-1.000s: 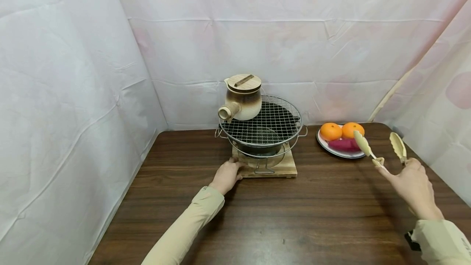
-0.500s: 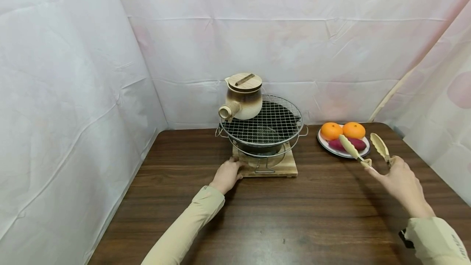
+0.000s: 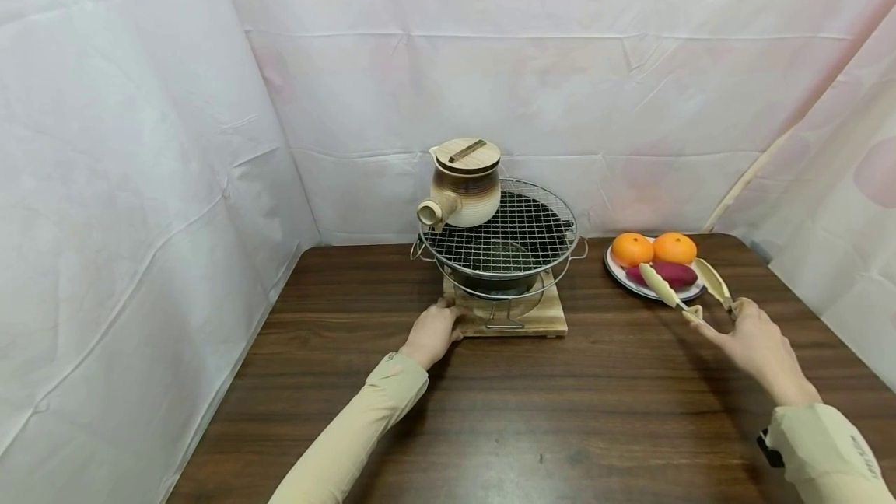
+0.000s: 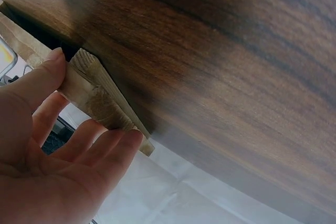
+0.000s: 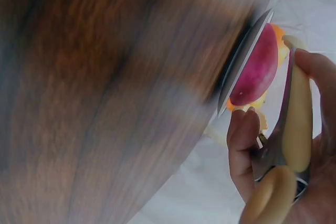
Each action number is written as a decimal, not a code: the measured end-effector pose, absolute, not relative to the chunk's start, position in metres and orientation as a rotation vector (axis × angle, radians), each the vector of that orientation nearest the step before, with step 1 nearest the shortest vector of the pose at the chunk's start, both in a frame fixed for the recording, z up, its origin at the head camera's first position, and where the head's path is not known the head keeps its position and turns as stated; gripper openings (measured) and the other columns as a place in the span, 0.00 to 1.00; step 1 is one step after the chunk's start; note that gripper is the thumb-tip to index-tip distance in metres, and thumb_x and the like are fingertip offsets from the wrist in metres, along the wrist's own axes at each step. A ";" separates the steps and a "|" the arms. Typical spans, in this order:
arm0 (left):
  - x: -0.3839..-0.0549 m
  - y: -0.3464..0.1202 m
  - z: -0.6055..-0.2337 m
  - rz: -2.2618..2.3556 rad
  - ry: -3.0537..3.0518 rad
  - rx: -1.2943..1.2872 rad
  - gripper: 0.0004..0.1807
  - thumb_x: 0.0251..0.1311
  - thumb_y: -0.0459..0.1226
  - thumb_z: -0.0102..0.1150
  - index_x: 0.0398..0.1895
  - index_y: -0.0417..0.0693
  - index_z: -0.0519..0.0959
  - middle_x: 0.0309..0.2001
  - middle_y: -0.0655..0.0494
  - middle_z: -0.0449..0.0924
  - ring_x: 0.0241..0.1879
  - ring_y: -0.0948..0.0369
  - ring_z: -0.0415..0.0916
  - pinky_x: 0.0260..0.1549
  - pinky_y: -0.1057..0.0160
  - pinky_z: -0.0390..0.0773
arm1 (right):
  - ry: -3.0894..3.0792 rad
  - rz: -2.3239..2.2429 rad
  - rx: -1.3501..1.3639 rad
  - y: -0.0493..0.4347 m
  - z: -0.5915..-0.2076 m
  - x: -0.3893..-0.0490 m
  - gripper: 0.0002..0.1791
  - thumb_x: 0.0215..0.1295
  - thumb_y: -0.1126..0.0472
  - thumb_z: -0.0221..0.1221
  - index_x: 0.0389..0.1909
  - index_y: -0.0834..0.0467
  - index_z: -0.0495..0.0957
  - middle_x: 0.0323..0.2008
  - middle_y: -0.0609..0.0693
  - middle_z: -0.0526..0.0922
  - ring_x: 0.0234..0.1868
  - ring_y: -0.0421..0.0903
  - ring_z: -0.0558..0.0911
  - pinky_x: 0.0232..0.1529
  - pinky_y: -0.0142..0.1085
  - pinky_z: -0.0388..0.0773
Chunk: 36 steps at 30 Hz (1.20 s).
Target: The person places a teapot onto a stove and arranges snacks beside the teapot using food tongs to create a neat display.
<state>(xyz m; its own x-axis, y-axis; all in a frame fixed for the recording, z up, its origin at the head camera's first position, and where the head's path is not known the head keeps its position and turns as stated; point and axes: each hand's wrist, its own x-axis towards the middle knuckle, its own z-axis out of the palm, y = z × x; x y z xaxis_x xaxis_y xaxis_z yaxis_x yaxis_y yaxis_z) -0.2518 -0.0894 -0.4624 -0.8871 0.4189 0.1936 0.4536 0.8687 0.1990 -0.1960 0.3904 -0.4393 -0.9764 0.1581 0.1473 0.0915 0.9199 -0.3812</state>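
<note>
My right hand (image 3: 759, 348) grips the tongs (image 5: 297, 124), thumb along one arm and fingers on the other side; the two arms stand spread. My left hand (image 3: 430, 337) pinches the near left corner of the wooden board (image 3: 546, 317), thumb on one face, fingertips on the other. Both hands work above or at the brown table (image 3: 490, 411).

Change noted: a second ago the tongs stood to the right, one tip at the plate's edge and the other well clear of it. They have since swung left and dropped, so that the tips now flank the purple sweet potato (image 3: 673, 274), one at its near left, one at its right end. Whether either tip touches it I cannot tell. In my judgement the tongs are now placed about the potato but not yet closed on it; its weight appears to be wholly on the plate (image 3: 617, 278).

Behind it, on the same plate, sit two oranges (image 3: 632, 250), close together. On the board stands the stove (image 3: 490, 286), topped by a round wire rack (image 3: 521, 236). The lidded pot (image 3: 476, 197) rests upright toward the rack's left, handle pointing nearward. Left hand, board and pot: no change recorded. A pale curtain (image 3: 525, 99) hangs at the back.
</note>
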 end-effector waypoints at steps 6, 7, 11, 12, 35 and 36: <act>-0.251 -0.089 -0.462 -0.366 -2.894 -0.679 0.21 0.53 0.37 0.70 0.52 0.49 0.81 0.56 0.41 0.77 0.45 0.46 0.82 0.42 0.53 0.83 | -2.958 0.535 -0.089 0.402 -0.436 -0.204 0.37 0.61 0.38 0.59 0.41 0.73 0.66 0.33 0.68 0.72 0.29 0.59 0.73 0.23 0.48 0.69; -0.251 -0.089 -0.462 -0.370 -2.893 -0.678 0.21 0.52 0.37 0.70 0.52 0.49 0.81 0.56 0.41 0.77 0.45 0.46 0.82 0.42 0.53 0.83 | -2.972 0.534 -0.074 0.404 -0.435 -0.205 0.37 0.61 0.38 0.58 0.41 0.73 0.65 0.33 0.67 0.72 0.28 0.57 0.72 0.23 0.46 0.69; -0.250 -0.089 -0.461 -0.372 -2.898 -0.674 0.21 0.53 0.37 0.69 0.52 0.50 0.81 0.56 0.42 0.77 0.46 0.46 0.82 0.43 0.53 0.83 | -3.031 0.534 -0.052 0.410 -0.432 -0.208 0.39 0.62 0.38 0.57 0.45 0.74 0.64 0.30 0.62 0.71 0.28 0.53 0.71 0.24 0.39 0.66; -0.250 -0.089 -0.461 -0.371 -2.898 -0.674 0.21 0.53 0.37 0.69 0.52 0.50 0.81 0.56 0.42 0.77 0.46 0.46 0.82 0.43 0.53 0.83 | -3.042 0.539 -0.054 0.411 -0.432 -0.208 0.39 0.62 0.37 0.57 0.45 0.74 0.63 0.28 0.60 0.70 0.28 0.52 0.70 0.24 0.37 0.65; -0.251 -0.088 -0.461 -0.372 -2.920 -0.660 0.21 0.53 0.37 0.69 0.53 0.50 0.81 0.57 0.42 0.76 0.46 0.46 0.82 0.42 0.53 0.83 | -3.140 0.411 0.019 0.408 -0.423 -0.209 0.40 0.59 0.32 0.57 0.51 0.65 0.66 0.43 0.67 0.76 0.38 0.66 0.79 0.26 0.55 0.73; -0.251 -0.088 -0.461 -0.373 -2.921 -0.661 0.21 0.53 0.37 0.69 0.53 0.50 0.81 0.57 0.42 0.76 0.47 0.47 0.82 0.42 0.53 0.83 | -3.142 0.408 0.025 0.408 -0.422 -0.209 0.39 0.59 0.32 0.57 0.51 0.64 0.66 0.43 0.67 0.76 0.38 0.66 0.79 0.26 0.55 0.73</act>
